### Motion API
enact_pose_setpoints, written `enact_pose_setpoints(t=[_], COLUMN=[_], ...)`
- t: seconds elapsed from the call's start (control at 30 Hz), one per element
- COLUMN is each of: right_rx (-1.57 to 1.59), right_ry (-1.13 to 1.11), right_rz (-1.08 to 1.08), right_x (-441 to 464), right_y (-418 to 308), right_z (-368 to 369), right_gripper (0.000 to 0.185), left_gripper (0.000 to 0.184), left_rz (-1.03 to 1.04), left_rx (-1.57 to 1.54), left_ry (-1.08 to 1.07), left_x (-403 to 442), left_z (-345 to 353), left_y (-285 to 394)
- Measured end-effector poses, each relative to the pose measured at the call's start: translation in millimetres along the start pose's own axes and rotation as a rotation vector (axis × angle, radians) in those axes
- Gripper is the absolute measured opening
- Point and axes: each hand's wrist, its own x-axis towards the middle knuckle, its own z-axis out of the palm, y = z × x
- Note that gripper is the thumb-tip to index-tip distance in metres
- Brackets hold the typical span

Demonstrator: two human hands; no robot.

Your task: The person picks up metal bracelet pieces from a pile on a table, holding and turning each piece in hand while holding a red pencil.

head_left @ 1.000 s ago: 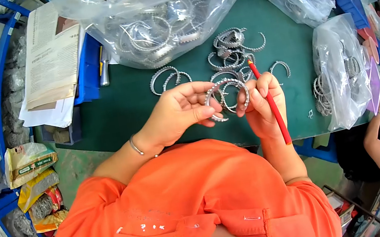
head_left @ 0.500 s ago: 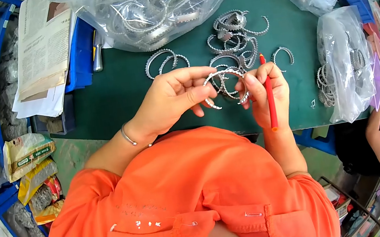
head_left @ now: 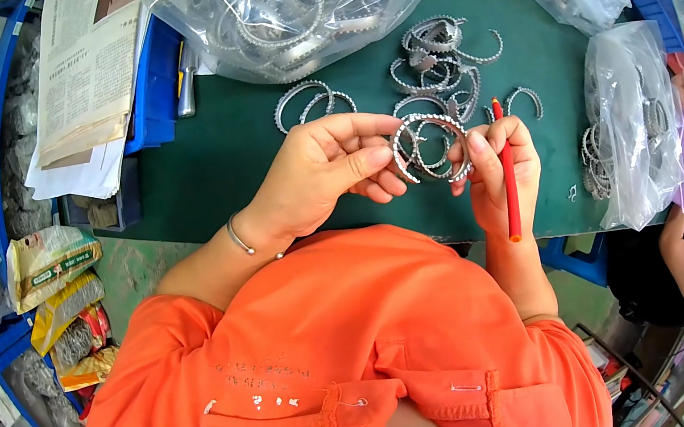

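Between my hands is an open metal bangle (head_left: 425,117) with a studded edge, its gap facing my body. My left hand (head_left: 334,165) pinches the bangle's left side between thumb and fingers. On its right side, my right hand (head_left: 501,164) grips it with thumb and fingertips, and a red pen (head_left: 509,185) stands upright in the same hand. Just beyond, a pile of similar bangles (head_left: 434,62) lies on the green table (head_left: 208,172). Two more bangles (head_left: 305,102) rest beyond my left hand, and a single one (head_left: 525,101) lies beyond my right.
A big clear bag of bangles (head_left: 301,21) stands at the back. More bags (head_left: 634,119) lie to the right. Papers (head_left: 85,84) rest on a blue bin (head_left: 157,91) at the left. Another person (head_left: 668,267) sits at the right edge.
The bangle has turned between my fingers, and its gap now faces my body. The pen has swung from slanting to nearly upright. The view has shifted slightly.
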Motion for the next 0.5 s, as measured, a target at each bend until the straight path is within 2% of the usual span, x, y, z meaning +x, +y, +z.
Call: enact_pose_setpoints(t=[0.23,0.37,0.5], right_rx=[-0.055,-0.201,-0.251], right_ry=[-0.013,-0.021,-0.064], right_rz=[-0.038,-0.166,-0.269], right_x=[-3.6,-6.2,-6.7], right_y=[1.8,3.5,4.4], right_z=[0.2,0.7,0.6], right_gripper=[0.021,0.025,0.027], left_gripper=[0.027,0.027,0.026], left_rz=[0.011,-0.002,0.086], left_rx=[0.017,0.041,0.155], left_ry=[0.035,0.056,0.092], left_x=[0.2,-0.7,-1.7], left_z=[-0.5,0.2,1.1], left_y=[-1.7,-0.2,-2.5])
